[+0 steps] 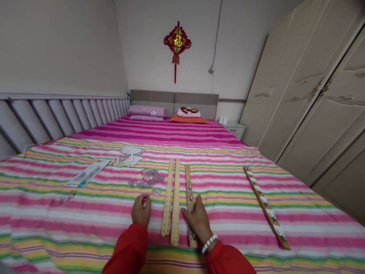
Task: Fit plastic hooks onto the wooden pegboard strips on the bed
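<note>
My left hand [141, 210] is just above the striped sheet, left of the wooden strips. Its fingers are curled in a pinch, and a small pale bit shows between them that I cannot make out. My right hand [199, 220] spreads thumb and fingers across a wooden strip with metal studs [188, 179], seemingly touching it. To its left lie two pale wooden strips dotted with holes [175, 205], side by side. Beyond my left hand sits a scatter of small clear plastic packets [149, 178], with one packet [156, 192] nearer.
A brown strip bearing white pieces [264, 199] lies to the right. On the left are a flat packaged item [88, 173], a heap of cards or packets [129, 156] and a thin wire-like item [67, 196]. A bed rail [65, 114] borders the left side; wardrobes [308, 91] stand right.
</note>
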Motion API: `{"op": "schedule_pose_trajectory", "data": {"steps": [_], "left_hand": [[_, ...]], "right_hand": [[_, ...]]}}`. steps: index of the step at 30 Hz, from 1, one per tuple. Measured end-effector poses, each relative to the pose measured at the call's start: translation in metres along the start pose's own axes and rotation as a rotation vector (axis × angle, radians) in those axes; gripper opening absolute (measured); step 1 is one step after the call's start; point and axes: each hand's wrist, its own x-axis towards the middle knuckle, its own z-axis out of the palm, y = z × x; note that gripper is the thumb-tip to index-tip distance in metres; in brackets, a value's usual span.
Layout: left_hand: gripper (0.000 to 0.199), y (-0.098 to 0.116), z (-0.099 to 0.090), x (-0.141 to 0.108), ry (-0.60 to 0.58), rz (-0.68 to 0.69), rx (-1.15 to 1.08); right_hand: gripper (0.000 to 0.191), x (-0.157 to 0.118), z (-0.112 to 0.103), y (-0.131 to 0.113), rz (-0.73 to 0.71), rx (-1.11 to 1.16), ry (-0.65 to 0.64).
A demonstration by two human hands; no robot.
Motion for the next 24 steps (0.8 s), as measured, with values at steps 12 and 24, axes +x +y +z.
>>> {"op": "schedule_pose_trajectory", "data": {"steps": [12,24], "left_hand": [[0.031,-0.007,0.001,0.002,-0.047,-0.032,-0.036],[0.047,0.002,-0.003,0.012,-0.083,-0.272,-0.165]], "right_hand": [[0.096,-0.014,-0.002,-0.016,0.076,-0.093,-0.044],[0.092,-0.066,-0.021,0.006,0.063,-0.116,-0.108]]}}
